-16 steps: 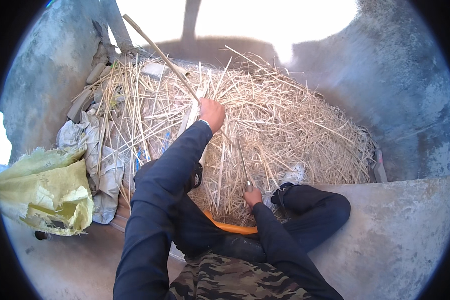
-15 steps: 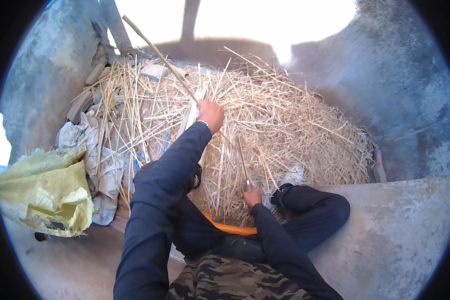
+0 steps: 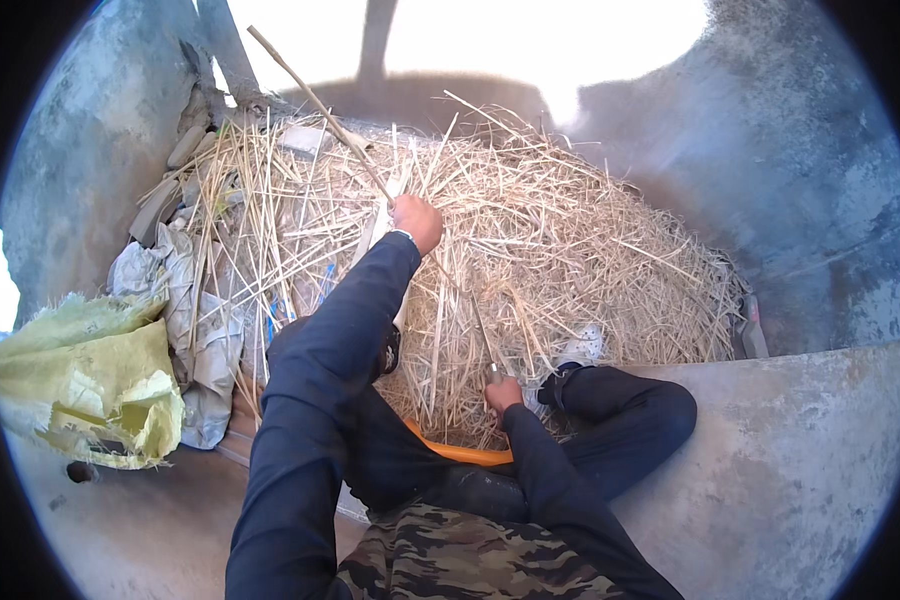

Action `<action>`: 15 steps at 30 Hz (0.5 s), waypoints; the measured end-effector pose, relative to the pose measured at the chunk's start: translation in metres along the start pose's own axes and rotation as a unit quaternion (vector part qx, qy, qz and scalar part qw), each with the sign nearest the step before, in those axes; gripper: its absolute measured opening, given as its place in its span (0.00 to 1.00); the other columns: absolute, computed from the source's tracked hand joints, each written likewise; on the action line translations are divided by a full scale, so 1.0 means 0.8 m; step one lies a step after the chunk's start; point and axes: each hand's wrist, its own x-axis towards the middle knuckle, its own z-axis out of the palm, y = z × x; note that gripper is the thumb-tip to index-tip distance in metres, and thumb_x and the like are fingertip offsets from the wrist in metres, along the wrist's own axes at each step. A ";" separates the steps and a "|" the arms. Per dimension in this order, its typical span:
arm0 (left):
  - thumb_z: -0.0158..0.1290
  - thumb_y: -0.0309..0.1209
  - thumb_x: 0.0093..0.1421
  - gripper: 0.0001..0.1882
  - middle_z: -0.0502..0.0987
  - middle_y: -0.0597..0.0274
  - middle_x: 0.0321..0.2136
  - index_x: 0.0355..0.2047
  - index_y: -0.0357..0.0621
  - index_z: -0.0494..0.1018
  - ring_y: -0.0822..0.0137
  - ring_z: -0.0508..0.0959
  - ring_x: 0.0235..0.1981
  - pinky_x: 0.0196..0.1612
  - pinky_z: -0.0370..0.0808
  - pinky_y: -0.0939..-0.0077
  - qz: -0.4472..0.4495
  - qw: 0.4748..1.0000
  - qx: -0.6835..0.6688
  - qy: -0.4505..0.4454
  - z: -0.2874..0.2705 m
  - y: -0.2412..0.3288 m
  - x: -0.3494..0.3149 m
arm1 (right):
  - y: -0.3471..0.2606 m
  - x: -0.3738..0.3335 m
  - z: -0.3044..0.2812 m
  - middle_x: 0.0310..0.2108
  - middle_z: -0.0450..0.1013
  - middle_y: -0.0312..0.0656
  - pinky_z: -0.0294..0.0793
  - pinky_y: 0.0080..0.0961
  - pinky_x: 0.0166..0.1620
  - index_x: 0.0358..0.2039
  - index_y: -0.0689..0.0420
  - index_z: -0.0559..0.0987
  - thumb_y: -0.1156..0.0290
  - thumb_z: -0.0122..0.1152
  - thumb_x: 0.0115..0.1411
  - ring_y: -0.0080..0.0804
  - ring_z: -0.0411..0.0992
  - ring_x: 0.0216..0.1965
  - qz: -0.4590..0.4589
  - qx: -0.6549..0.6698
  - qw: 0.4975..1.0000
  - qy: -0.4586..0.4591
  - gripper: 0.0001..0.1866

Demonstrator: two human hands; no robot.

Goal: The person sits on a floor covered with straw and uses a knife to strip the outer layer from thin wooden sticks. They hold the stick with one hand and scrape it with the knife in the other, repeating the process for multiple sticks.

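My left hand (image 3: 417,222) is closed round a long, thin, tan stick (image 3: 305,88). The stick slants from the far left down past my fist toward the middle of the straw. Lower and to the right, my right hand (image 3: 503,393) grips the handle of a knife (image 3: 483,342) with a long narrow blade. The blade points away from me and lies close to the stick's near end; whether they touch I cannot tell. Beneath both hands spreads a heap of dry straw-like strips (image 3: 570,240).
A torn yellow-green woven sack (image 3: 120,375) and a crumpled grey cloth (image 3: 205,350) lie to the left. An orange curved thing (image 3: 460,453) sits between my legs. Concrete walls (image 3: 800,200) rise at both sides, and a pale block (image 3: 305,140) lies at the back.
The knife's blade has shifted slightly and now lies closer to the stick's near end. My left hand keeps its hold on the stick, nearly in the same place.
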 end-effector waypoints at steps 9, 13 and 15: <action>0.50 0.33 0.55 0.10 0.81 0.62 0.29 0.30 0.50 0.81 0.62 0.81 0.35 0.33 0.73 0.67 -0.026 1.000 -0.003 0.016 0.003 -0.006 -0.007 | -0.045 -0.047 -0.012 0.27 0.75 0.55 0.71 0.42 0.36 0.35 0.62 0.74 0.66 0.58 0.49 0.54 0.74 0.33 -0.203 0.033 0.970 0.132 0.15; 0.49 0.34 0.55 0.12 0.81 0.60 0.35 0.36 0.50 0.80 0.60 0.80 0.38 0.33 0.74 0.61 -0.021 0.999 -0.030 -0.009 -0.004 -0.001 -0.012 | 0.031 -0.016 -0.002 0.24 0.74 0.56 0.73 0.42 0.32 0.26 0.67 0.74 0.71 0.53 0.49 0.53 0.74 0.27 -0.061 -0.131 0.988 0.061 0.10; 0.48 0.34 0.57 0.13 0.80 0.61 0.37 0.38 0.51 0.80 0.60 0.80 0.40 0.33 0.73 0.59 -0.025 0.999 -0.014 -0.022 -0.015 0.000 -0.009 | 0.020 0.000 0.005 0.20 0.72 0.52 0.72 0.41 0.26 0.22 0.66 0.73 0.74 0.51 0.48 0.49 0.72 0.20 -0.008 -0.034 0.999 -0.014 0.08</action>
